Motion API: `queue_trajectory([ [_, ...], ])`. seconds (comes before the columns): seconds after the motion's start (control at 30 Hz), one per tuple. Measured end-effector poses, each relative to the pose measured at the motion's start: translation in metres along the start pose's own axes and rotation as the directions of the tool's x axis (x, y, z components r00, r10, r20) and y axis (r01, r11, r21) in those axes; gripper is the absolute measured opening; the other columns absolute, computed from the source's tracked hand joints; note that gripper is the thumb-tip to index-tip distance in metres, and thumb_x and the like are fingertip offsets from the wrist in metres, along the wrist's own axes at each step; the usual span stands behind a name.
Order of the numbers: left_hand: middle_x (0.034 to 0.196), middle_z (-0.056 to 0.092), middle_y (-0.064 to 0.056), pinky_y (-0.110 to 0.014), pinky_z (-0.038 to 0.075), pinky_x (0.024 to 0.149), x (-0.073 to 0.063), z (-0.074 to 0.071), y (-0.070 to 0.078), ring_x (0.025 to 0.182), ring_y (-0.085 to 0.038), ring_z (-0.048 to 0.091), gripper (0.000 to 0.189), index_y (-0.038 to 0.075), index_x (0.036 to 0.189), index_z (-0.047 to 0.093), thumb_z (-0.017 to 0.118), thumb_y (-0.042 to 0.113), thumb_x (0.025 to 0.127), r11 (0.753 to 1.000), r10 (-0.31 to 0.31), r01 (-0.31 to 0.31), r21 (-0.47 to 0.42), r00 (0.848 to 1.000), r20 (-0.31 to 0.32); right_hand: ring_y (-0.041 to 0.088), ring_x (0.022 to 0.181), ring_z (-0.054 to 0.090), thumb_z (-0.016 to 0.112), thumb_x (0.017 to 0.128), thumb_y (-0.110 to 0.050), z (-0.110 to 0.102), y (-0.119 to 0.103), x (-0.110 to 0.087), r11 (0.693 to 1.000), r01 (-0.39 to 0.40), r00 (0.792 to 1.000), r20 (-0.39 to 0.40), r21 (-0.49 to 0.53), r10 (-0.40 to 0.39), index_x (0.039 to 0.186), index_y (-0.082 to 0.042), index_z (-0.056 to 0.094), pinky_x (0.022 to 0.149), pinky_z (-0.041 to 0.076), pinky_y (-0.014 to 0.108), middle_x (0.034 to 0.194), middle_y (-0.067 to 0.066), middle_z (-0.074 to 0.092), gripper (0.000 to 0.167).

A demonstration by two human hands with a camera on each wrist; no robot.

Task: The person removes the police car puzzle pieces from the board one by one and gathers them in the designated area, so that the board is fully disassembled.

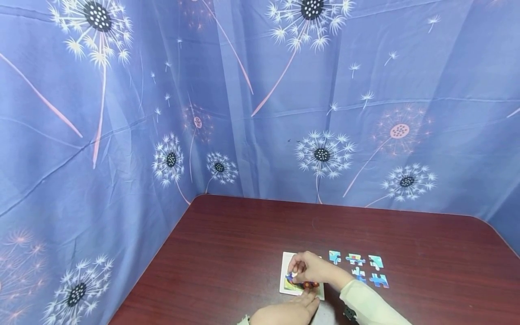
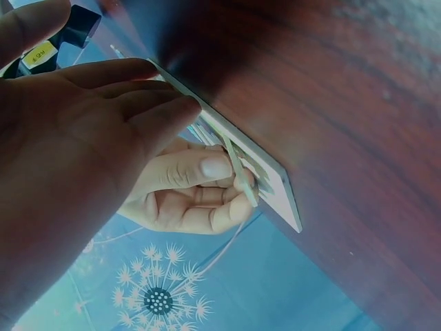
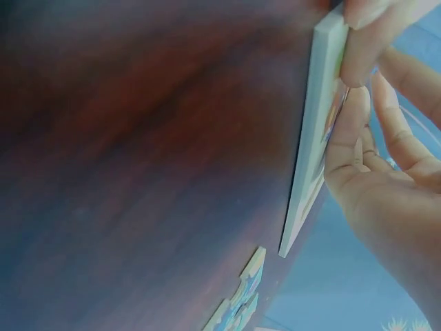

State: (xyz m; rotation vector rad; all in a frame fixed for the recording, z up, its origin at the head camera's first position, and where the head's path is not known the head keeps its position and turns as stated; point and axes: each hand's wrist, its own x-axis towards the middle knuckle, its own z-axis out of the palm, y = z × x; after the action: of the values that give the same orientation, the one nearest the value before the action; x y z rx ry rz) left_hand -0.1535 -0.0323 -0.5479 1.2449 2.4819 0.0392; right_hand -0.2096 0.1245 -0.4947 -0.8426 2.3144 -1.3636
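Note:
A small jigsaw board [image 1: 285,262] with a white rim lies flat on the table, partly filled with a colourful picture. Over its left part, my right hand [image 1: 312,269] pinches a thin jigsaw piece [image 2: 238,171] between thumb and fingers. That piece is tilted up from the board, edge-on in the left wrist view. My left hand [image 1: 289,310] rests on the near side of the board with its fingers extended. In the right wrist view, the left fingertips [image 3: 362,58] touch the board beside the right hand. Both hands hide much of the picture.
Right of the board, several loose jigsaw pieces [image 1: 375,262] lie in two rough rows, some partly behind the right forearm. The dark red-brown table [image 1: 227,239] reaches back to a blue curtain [image 1: 268,149] with dandelion prints. A curtain also hangs along the left side.

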Motion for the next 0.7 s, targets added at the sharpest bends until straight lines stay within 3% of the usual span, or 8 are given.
queue_trajectory([
  [0.23,0.171,0.032,-0.006,-0.024,0.029,0.123,-0.0012,-0.0007,0.0010,0.158,-0.013,0.026,0.073,0.009,0.163,0.040,0.058,0.050,0.105,1.000,-0.005,0.005,0.018,1.000,-0.003,0.002,0.073,0.056,0.080,0.080,0.008,-0.0002,-0.0003,0.0006,1.000,0.018,1.000,-0.016,-0.019,-0.018,0.090,-0.001,0.070,0.067,0.050,0.020,0.082,-0.004,0.067,0.017],
  [0.53,0.172,0.031,-0.009,-0.024,0.029,0.123,-0.0030,-0.0003,-0.0013,0.158,-0.015,0.026,0.076,0.007,0.163,0.039,0.056,0.054,0.106,0.999,0.036,-0.036,0.016,0.999,-0.009,0.005,0.069,0.064,0.069,0.081,0.016,-0.0004,0.0002,0.0014,0.992,0.076,0.997,0.023,0.098,-0.078,0.092,0.008,0.066,0.063,0.054,0.018,0.076,0.011,0.070,0.014],
  [0.7,0.172,0.030,-0.008,-0.024,0.028,0.123,-0.0022,0.0012,-0.0013,0.159,-0.016,0.025,0.078,0.007,0.164,0.038,0.057,0.054,0.105,0.997,0.041,-0.039,0.064,0.999,-0.029,0.006,0.071,0.066,0.068,0.083,0.016,-0.0021,0.0008,0.0021,0.987,0.097,0.995,0.017,0.125,-0.099,0.093,0.008,0.065,0.064,0.053,0.018,0.078,0.014,0.071,0.013],
])
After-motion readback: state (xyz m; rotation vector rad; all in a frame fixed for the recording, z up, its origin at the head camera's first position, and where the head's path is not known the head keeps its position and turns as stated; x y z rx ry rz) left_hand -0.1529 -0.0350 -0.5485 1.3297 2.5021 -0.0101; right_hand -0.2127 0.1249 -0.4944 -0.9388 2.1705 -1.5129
